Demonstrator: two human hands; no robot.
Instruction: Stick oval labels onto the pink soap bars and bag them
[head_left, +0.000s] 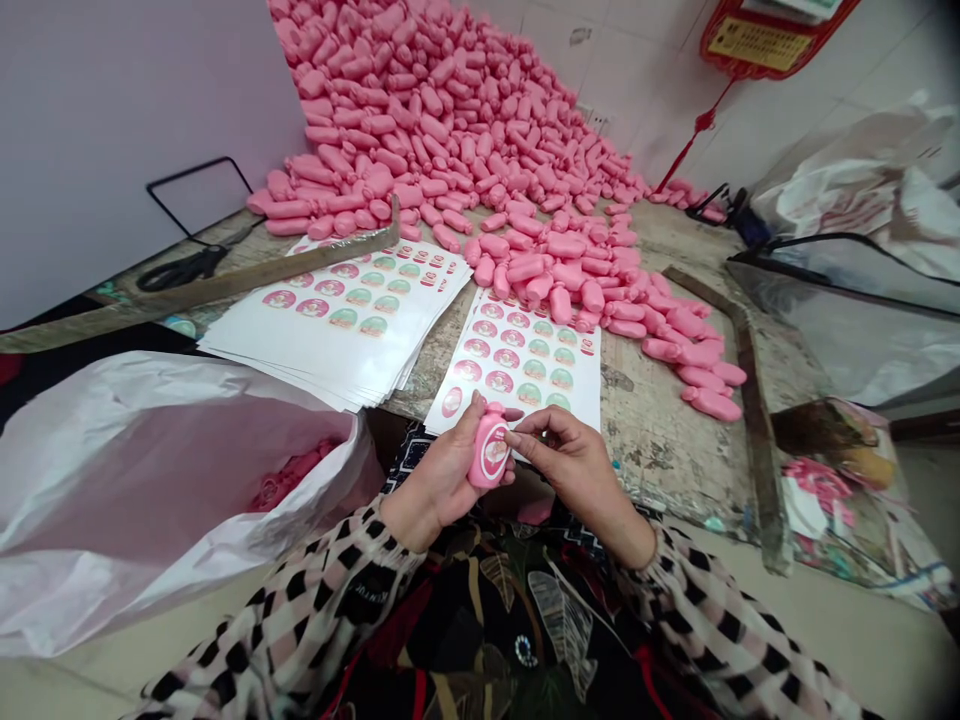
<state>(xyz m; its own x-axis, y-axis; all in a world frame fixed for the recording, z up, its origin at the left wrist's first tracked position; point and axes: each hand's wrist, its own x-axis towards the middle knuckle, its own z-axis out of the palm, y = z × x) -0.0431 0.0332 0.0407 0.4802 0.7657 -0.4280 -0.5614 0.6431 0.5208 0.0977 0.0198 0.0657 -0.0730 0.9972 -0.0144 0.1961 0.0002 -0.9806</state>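
My left hand (441, 468) is wrapped round a small pink plastic bottle (480, 476), held upright over my lap. An oval pink-and-white sticker (495, 455) lies on the bottle's front. My right hand (574, 458) has its thumb and index finger together at the sticker's right edge; whether they grip it or only press on it I cannot make out. Just beyond my hands, a sheet of round and oval stickers (517, 350) lies on the table, pink ones on the left and green ones on the right.
A big heap of pink bottles (450, 120) covers the table's back. To the left are a stack of sticker sheets (337, 310), a wooden strip (292, 262), black scissors (187, 268) and an open white sack (187, 420) with pink pieces inside. Another wooden strip (754, 400) edges the right side.
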